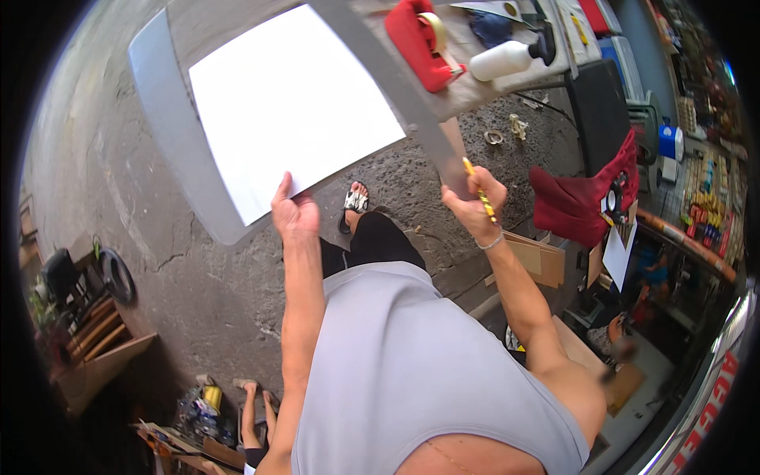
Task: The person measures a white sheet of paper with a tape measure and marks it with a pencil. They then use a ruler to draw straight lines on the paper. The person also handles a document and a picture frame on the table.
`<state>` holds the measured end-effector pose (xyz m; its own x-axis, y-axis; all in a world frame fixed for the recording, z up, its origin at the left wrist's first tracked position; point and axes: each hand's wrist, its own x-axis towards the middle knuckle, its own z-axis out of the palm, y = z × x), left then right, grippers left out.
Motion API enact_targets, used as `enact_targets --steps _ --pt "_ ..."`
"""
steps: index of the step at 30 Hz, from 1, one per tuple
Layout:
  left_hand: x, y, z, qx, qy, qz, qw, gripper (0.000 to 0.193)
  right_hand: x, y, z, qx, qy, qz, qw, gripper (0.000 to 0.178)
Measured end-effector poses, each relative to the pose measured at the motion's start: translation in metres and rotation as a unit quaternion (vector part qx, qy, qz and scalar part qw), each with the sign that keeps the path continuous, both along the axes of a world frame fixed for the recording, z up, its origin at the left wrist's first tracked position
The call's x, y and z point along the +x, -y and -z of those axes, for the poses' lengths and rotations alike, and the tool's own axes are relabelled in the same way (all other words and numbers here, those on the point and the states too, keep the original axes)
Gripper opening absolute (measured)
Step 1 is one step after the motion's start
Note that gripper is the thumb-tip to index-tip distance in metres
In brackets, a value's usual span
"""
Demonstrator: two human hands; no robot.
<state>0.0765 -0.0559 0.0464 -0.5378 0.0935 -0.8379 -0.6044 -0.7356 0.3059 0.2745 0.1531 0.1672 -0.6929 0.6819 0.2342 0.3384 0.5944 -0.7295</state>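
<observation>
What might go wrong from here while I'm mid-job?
The large white rectangular sheet might bend or slip, since the left hand holds it by one edge. The slim yellow patterned tool in the right hand could mark the flat grey strip close to it. The red plastic tape dispenser sits near the edge of the pale-covered table and could be knocked off.

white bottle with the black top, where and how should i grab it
Probably around the middle of the white bottle, coming from the person's side: its body looks smooth and rounded, the black top juts out at one end, and the red tape dispenser sits close to the other.
</observation>
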Motion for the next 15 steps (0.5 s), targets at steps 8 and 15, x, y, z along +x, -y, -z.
enact_targets --steps 8,15 --pt "-0.087 0.136 -0.022 -0.059 -0.261 0.22 0.938 0.066 0.005 0.022 0.003 0.005 -0.008 -0.013 1.0 0.042" --pt "-0.282 0.11 0.003 -0.069 -0.286 0.526 0.798 0.059 -0.026 0.119 0.045 -0.04 -0.03 -0.019 0.999 0.044"
